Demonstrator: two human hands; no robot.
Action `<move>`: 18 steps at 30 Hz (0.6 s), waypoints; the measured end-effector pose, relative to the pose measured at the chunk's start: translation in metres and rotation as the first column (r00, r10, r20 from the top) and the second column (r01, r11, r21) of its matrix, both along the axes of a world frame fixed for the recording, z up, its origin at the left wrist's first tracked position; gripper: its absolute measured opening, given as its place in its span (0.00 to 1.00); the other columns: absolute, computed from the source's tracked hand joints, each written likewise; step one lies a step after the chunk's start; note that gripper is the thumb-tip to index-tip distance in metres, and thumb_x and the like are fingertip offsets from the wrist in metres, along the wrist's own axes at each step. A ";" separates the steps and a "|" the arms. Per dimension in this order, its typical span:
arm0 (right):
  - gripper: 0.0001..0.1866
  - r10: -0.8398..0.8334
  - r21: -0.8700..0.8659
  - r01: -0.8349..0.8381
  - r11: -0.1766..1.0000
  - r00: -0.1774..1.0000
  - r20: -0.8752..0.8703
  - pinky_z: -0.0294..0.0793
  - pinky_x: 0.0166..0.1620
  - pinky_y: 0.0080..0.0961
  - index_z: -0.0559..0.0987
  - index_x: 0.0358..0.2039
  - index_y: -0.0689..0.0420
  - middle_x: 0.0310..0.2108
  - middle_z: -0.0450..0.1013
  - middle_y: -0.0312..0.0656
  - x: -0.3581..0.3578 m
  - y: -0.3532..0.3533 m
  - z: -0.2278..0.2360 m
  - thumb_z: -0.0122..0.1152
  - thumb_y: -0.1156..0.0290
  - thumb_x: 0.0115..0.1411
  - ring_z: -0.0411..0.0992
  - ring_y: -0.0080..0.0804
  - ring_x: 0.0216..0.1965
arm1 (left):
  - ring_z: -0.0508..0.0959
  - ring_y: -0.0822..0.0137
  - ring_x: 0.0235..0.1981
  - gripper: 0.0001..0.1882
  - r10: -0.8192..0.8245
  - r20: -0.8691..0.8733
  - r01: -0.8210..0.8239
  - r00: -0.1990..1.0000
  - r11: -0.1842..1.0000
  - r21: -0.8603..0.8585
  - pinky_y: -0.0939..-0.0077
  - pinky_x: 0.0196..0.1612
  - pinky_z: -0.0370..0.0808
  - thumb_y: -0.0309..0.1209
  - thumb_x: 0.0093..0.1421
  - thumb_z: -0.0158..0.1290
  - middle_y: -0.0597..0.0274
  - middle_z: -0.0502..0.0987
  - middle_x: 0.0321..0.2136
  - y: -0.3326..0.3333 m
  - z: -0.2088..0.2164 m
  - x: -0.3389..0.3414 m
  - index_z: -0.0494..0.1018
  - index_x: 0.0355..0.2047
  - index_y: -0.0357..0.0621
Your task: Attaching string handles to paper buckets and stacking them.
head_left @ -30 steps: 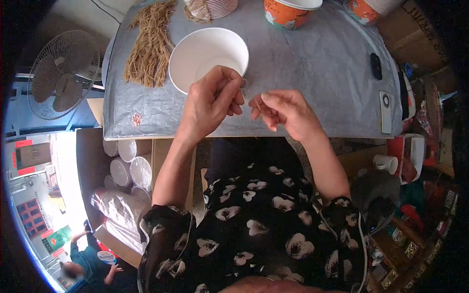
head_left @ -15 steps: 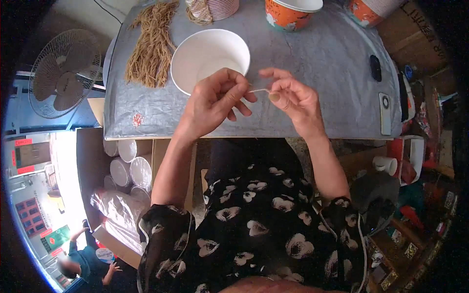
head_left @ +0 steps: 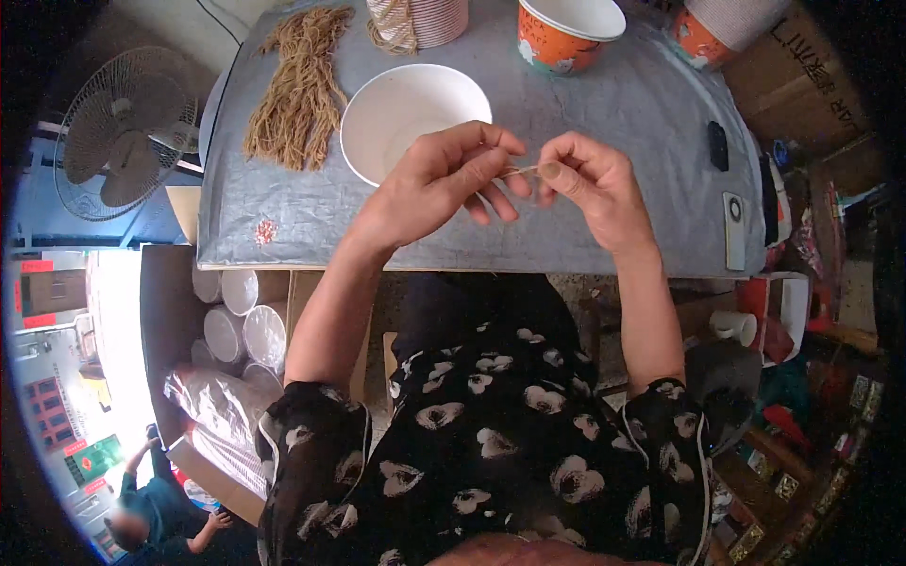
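A thin pale string (head_left: 517, 171) runs between my two hands above the grey-covered table. My left hand (head_left: 442, 179) pinches it between thumb and forefinger, the other fingers loosely curled. My right hand (head_left: 590, 184) closes thumb and fingertips on the string's other part, close to the left fingertips. Just beyond my left hand stands a white paper bucket (head_left: 396, 108), its inside facing up and partly hidden by that hand. A bundle of brown twisted cords (head_left: 297, 94) lies to its left.
At the table's far side stand a cord-wrapped stack of cups (head_left: 429, 21), orange printed buckets (head_left: 566, 38) and another stack (head_left: 722, 28). A black object (head_left: 718, 146) and a white device (head_left: 734, 231) lie right. A fan (head_left: 127, 141), a box of wrapped tubs (head_left: 224, 333) and another person (head_left: 156, 509) are left.
Both hands have shifted right and come closer together, shortening the string visible between them. The view has tilted slightly, so the table's things appear a little displaced.
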State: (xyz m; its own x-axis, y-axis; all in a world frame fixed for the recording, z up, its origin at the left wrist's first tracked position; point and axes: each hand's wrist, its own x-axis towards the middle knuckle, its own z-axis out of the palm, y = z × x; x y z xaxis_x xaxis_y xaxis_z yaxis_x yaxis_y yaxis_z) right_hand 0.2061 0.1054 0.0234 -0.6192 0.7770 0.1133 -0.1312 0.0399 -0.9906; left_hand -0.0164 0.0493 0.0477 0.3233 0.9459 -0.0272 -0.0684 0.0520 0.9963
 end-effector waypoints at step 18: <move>0.06 -0.105 0.255 0.060 0.965 0.980 0.169 0.65 0.30 0.12 0.75 0.37 0.61 0.26 0.69 0.28 -0.007 -0.015 0.031 0.56 0.71 0.68 0.64 0.12 0.27 | 0.82 0.71 0.33 0.12 -0.044 -0.055 0.042 0.998 0.998 -0.042 0.80 0.37 0.80 0.32 0.70 0.51 0.58 0.81 0.33 -0.005 0.001 -0.011 0.74 0.43 0.34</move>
State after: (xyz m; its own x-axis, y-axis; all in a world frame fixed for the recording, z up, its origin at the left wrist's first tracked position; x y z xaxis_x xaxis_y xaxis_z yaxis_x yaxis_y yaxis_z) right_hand 0.1995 0.0909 0.0545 -0.5821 0.7878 0.2015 0.0615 0.2897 -0.9551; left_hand -0.0271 0.0440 0.0488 0.3608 0.9288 -0.0848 -0.0097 0.0947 0.9955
